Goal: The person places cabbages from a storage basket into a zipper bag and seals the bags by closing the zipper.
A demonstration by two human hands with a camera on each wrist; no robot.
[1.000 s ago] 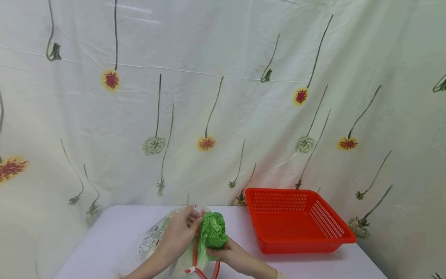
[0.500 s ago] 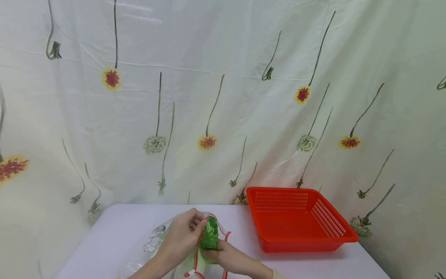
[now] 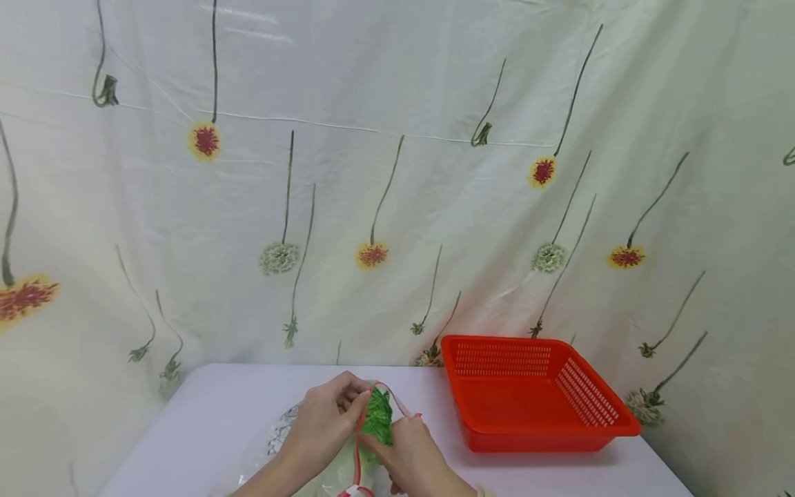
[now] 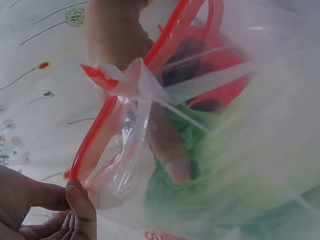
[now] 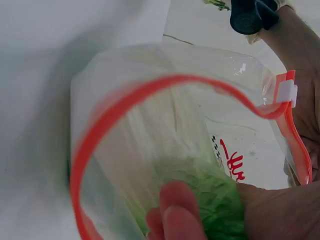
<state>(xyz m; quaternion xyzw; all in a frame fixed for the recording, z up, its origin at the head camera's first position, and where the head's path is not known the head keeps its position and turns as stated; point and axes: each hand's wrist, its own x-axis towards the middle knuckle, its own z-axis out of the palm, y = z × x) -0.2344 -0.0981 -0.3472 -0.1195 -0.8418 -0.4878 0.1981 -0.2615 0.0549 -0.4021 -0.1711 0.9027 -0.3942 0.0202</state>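
Note:
My left hand (image 3: 329, 417) pinches the red rim of a clear zip bag (image 5: 82, 170) between thumb and fingers, also in the left wrist view. A white slider (image 5: 286, 91) sits on that red zip. Inside the bag's mouth is a Chinese cabbage (image 5: 215, 200), green leaves toward the opening and pale stems deeper in. The right hand (image 3: 416, 455) reaches in and grips it, thumb lying along the leaves in the left wrist view and fingertips on its other side in the right wrist view. Some of the right fingers are hidden in the head view.
A red plastic basket (image 3: 534, 442) with slotted walls stands on the white table (image 3: 621, 476) to the right. Behind the table hangs a pale curtain (image 3: 348, 304) printed with flowers. The clear bag spreads over the table left of the hands.
The cabbage has gone from beside the red rim down into the bag. My right hand has turned over and now covers more of it. The left hand keeps pinching the rim.

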